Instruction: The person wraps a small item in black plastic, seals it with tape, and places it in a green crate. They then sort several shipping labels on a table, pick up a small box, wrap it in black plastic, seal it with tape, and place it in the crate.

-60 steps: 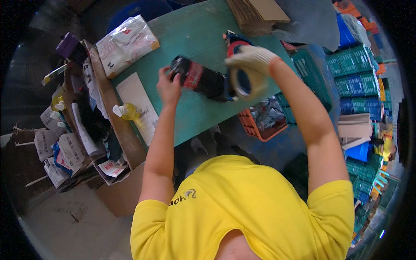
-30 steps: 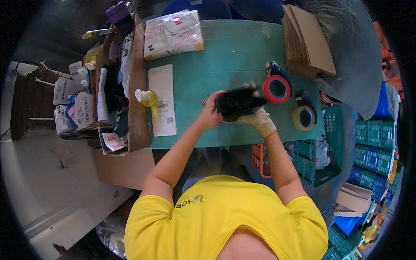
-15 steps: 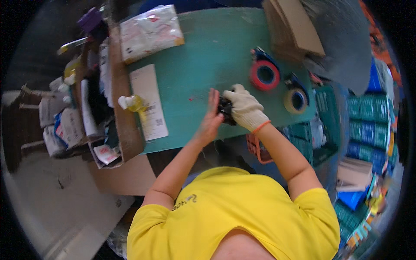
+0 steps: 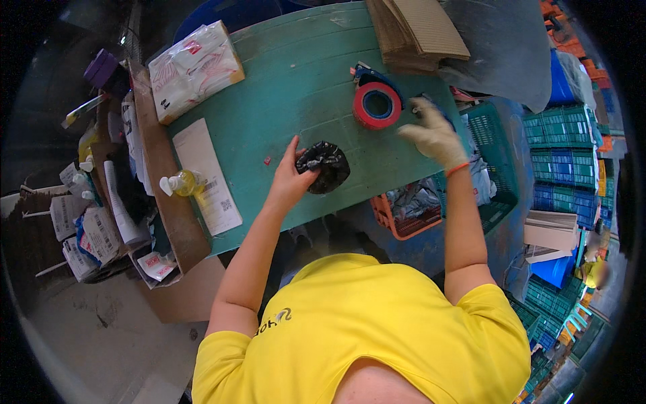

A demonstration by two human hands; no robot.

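My bare left hand (image 4: 291,176) grips the left side of a small rounded bundle (image 4: 326,168) wrapped in shiny black plastic, its thumb against the near side. The bundle is over the green tabletop (image 4: 303,87). My right hand (image 4: 437,138), in a cream knitted glove, has its fingers apart above a second tape dispenser (image 4: 431,104), which it mostly hides. Left of that glove lies a tape dispenser with a red roll (image 4: 375,108).
A white plastic-wrapped pack (image 4: 195,71), a paper sheet (image 4: 208,182) and a yellow-liquid bottle (image 4: 182,183) occupy the table's left. Stacked cardboard (image 4: 420,34) is at the far right. An orange basket (image 4: 404,229) and a green crate (image 4: 494,135) stand by the right edge.
My right hand has left the black bundle and moved right to the second tape dispenser, its fingers spreading. The left hand keeps the bundle. The whole view has shifted somewhat.
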